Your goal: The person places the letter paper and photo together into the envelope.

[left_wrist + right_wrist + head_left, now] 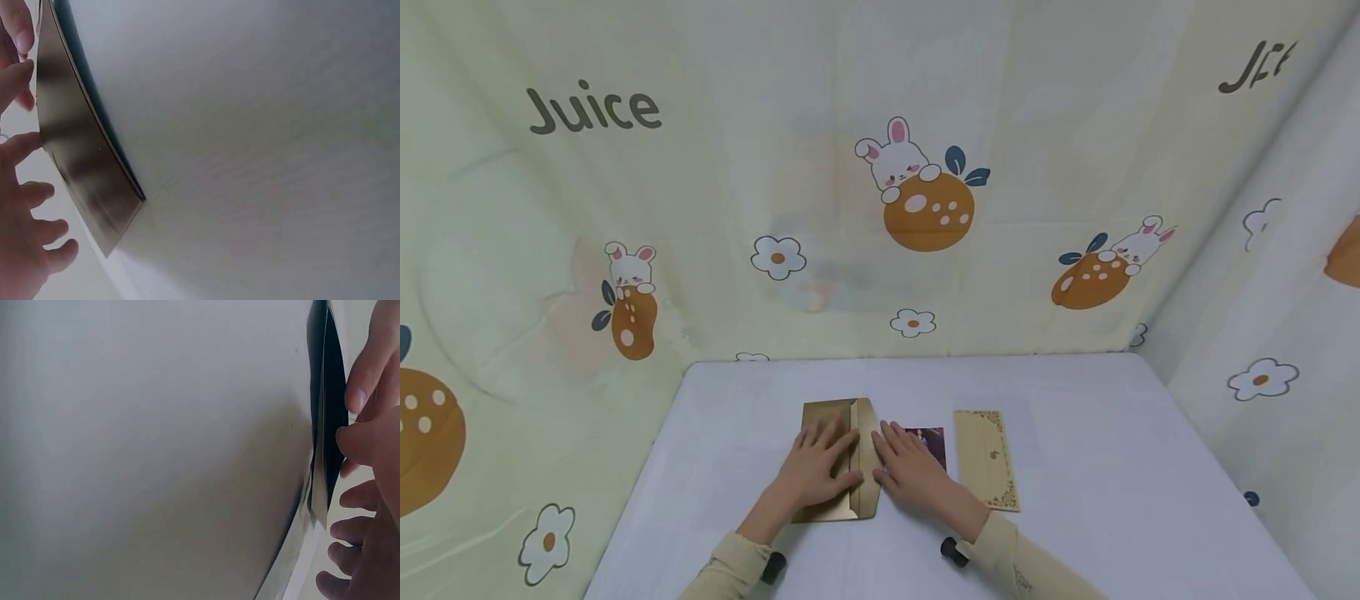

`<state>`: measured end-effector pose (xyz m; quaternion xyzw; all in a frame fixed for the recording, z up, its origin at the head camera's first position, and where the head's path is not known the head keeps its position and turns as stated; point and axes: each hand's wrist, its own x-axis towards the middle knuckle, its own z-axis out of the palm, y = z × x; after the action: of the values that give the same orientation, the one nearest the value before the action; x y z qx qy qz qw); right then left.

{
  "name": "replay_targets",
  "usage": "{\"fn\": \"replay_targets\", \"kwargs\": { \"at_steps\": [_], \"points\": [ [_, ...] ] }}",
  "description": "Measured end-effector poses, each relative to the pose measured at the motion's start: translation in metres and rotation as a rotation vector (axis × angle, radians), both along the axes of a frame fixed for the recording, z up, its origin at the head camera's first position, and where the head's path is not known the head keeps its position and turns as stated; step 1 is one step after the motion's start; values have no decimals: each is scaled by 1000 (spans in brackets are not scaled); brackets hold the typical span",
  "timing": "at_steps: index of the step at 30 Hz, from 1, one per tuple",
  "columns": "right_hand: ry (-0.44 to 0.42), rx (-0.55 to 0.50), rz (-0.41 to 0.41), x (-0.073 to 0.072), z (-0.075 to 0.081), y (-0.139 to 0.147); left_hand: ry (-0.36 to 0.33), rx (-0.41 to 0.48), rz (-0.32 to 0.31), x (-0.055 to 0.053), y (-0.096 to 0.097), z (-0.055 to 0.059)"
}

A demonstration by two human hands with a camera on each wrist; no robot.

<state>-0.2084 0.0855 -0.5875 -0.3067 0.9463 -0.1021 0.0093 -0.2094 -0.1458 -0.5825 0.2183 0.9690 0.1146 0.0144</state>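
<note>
Sleeves (733, 562) nearest me. Left hand (812, 467), fingers spread, on the gold envelope (829, 408), mid-table (1097, 467). Right hand (913, 477) by the flap (868, 454), fingers straight; I can't tell if they touch. It partly covers a dark card (936, 443); beige card (983, 458) further right.

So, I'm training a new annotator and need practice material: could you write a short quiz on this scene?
1. True or false: the left grip lies over the gold envelope.
2. Fill in: in the head view, the ____ grip partly covers the small dark picture.
3. Which of these lies farthest right in the head view? A) gold envelope B) cream card C) small dark picture

Key: 1. True. 2. The right grip. 3. B.
</note>
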Motion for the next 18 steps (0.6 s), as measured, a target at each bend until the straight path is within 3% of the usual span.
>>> {"fn": "replay_targets", "kwargs": {
  "at_steps": [12,18],
  "points": [
    [41,75,57,5,-2,-12,1,-51,-33,-6,-2,0],
    [24,102,43,4,-2,-12,-85,-57,-72,-11,-10,8]
  ]
}}
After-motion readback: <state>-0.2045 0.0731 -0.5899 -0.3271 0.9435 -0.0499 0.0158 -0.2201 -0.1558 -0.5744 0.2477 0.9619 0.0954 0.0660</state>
